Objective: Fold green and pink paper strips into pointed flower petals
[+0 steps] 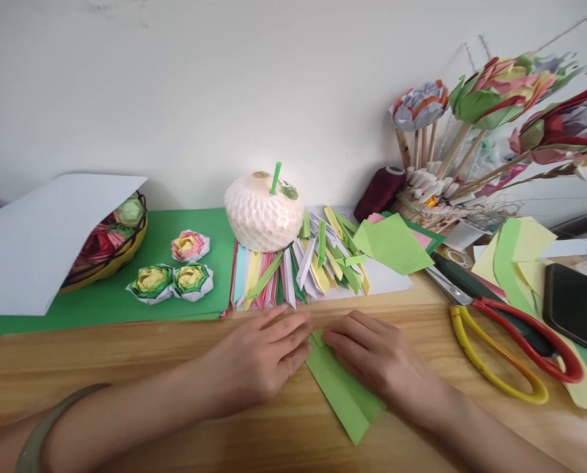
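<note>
Creasing, I judge: green paper (340, 393), lower centre of frame, on surface (254, 440). My left hand (268, 358) half-spread at its top, right hand (385, 358) curled over; cannot tell if either pinches. Next calls for firm press.

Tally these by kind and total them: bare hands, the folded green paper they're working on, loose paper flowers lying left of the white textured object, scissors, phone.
Hands (left hand, right hand): 2
Folded green paper: 1
Loose paper flowers: 3
Scissors: 1
Phone: 1
Total: 8
</note>
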### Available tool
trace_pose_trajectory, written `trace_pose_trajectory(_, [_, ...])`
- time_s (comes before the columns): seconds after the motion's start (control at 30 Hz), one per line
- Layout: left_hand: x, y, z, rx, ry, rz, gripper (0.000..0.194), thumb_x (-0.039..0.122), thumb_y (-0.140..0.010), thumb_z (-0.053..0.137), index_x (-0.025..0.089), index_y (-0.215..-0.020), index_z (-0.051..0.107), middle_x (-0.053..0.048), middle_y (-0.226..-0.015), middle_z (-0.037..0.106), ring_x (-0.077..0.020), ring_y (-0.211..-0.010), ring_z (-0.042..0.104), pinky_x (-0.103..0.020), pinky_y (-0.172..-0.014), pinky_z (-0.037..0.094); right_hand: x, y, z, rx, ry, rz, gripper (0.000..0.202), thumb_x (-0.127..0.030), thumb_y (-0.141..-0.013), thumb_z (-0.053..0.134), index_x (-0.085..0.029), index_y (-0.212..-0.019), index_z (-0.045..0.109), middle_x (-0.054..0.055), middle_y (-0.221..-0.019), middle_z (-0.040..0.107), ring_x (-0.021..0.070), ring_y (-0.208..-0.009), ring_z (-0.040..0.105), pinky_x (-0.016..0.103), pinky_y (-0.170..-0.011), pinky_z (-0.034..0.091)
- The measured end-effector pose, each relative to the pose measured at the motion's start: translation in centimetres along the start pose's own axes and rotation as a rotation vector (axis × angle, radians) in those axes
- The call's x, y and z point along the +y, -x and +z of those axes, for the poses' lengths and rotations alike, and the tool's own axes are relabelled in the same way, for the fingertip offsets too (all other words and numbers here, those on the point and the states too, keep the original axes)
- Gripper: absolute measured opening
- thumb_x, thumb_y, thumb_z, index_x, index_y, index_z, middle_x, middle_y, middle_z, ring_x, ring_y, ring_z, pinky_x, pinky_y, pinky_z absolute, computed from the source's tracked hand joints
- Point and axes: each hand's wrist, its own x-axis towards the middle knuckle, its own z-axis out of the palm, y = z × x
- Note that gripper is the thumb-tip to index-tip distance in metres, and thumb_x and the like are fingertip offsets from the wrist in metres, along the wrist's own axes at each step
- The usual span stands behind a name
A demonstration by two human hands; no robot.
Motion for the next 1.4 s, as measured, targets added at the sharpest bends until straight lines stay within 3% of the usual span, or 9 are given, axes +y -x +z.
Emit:
trace_pose_trajectory(0.33, [0.13, 0.34, 0.44, -0.001, 0.022, -0.003, 0.019, 0.011, -0.092, 0.051, 0.008, -0.106, 0.064, -0.010, -0.124, 0.062, -0.0270, -0.122, 0.050, -0.047, -0.100, 0.045, -0.17, -0.12, -0.15, -0.022, 0.029, -0.005, 0.029, -0.016, -0.098, 0.035, -0.012, -0.092, 0.063, 0.007, -0.078, 0.059, 0.0182, -0.073, 0.052, 0.029, -0.061, 0.043])
trace_pose_trajectory(0.7, [0.21, 0.31, 0.19, 0.009, -0.008, 0.021, 0.023, 0.006, -0.092, 0.047, 0.008, -0.109, 0.063, -0.008, -0.114, 0.068, -0.0233, -0.122, 0.050, -0.048, -0.107, 0.036, -0.31, -0.03, -0.26, -0.003, 0.090, -0.021, 0.028, -0.013, -0.097, 0.035, -0.012, -0.089, 0.062, 0.007, -0.077, 0.059, 0.0182, -0.071, 0.051, 0.030, -0.060, 0.043])
trace_pose_trajectory(0.97, [0.02, 0.08, 0.11, -0.012, -0.037, 0.030, 0.026, 0.008, -0.095, 0.041, 0.006, -0.107, 0.063, -0.013, -0.116, 0.066, -0.0267, -0.122, 0.051, -0.049, -0.099, 0.043, -0.28, -0.14, -0.20, 0.006, 0.093, -0.022, 0.036, -0.014, -0.099, 0.030, -0.011, -0.086, 0.063, 0.007, -0.076, 0.059, 0.0180, -0.070, 0.050, 0.030, -0.060, 0.042])
trace_pose_trajectory(1.13, [-0.04, -0.05, 0.00, -0.013, -0.020, 0.031, 0.027, 0.010, -0.095, 0.040, 0.005, -0.104, 0.065, -0.015, -0.113, 0.067, -0.0325, -0.119, 0.053, -0.049, -0.095, 0.047, -0.28, -0.12, -0.03, 0.021, 0.077, -0.017, 0.028, -0.013, -0.096, 0.038, -0.011, -0.086, 0.064, 0.007, -0.076, 0.060, 0.0186, -0.072, 0.050, 0.030, -0.061, 0.043])
trace_pose_trajectory(1.23, [-0.03, -0.10, -0.06, -0.011, -0.013, 0.027, 0.026, 0.009, -0.094, 0.041, 0.004, -0.104, 0.065, -0.015, -0.113, 0.066, -0.0345, -0.118, 0.053, -0.049, -0.093, 0.049, -0.40, -0.11, 0.25, 0.025, 0.025, 0.021, 0.021, -0.011, -0.090, 0.044, -0.011, -0.091, 0.065, 0.007, -0.078, 0.060, 0.0188, -0.073, 0.051, 0.030, -0.063, 0.044])
trace_pose_trajectory(1.4, [0.04, 0.11, 0.17, -0.020, -0.021, 0.025, 0.026, 0.009, -0.094, 0.041, 0.005, -0.106, 0.064, -0.015, -0.116, 0.065, -0.0347, -0.122, 0.050, -0.048, -0.096, 0.048, -0.59, -0.29, 0.20, -0.044, -0.003, 0.070, 0.027, -0.013, -0.087, 0.043, -0.012, -0.104, 0.064, 0.010, -0.086, 0.061, 0.0217, -0.082, 0.052, 0.035, -0.070, 0.046])
